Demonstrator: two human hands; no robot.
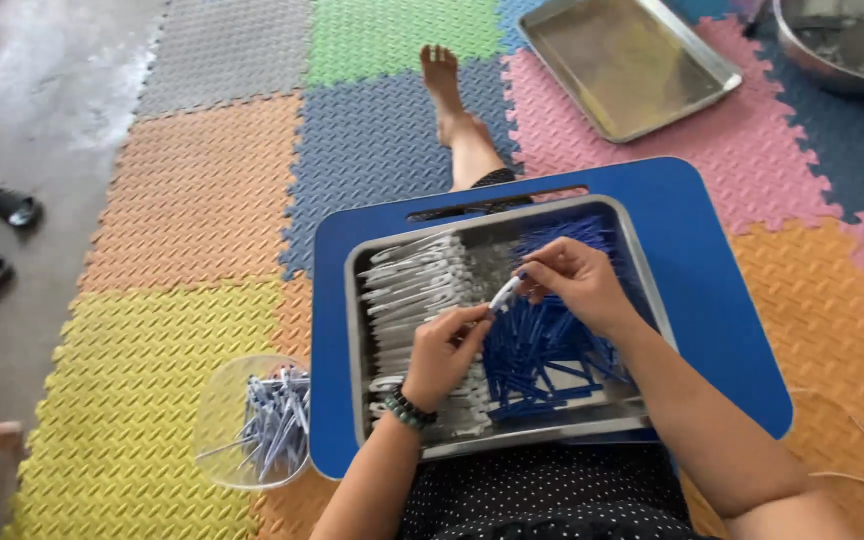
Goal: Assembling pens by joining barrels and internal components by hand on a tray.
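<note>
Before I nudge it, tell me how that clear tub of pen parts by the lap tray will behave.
The clear tub looks thin and light, so it would probably slide easily on the foam mat. The pen parts lie loose inside, heaped toward one side, so they may shift or spill if it tips.

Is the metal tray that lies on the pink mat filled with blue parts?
No, the metal tray on the pink mat is bare; the blue parts lie in the lap tray.

Both hands (pixel 512 315) on a small pen part (pixel 504 293)
</note>
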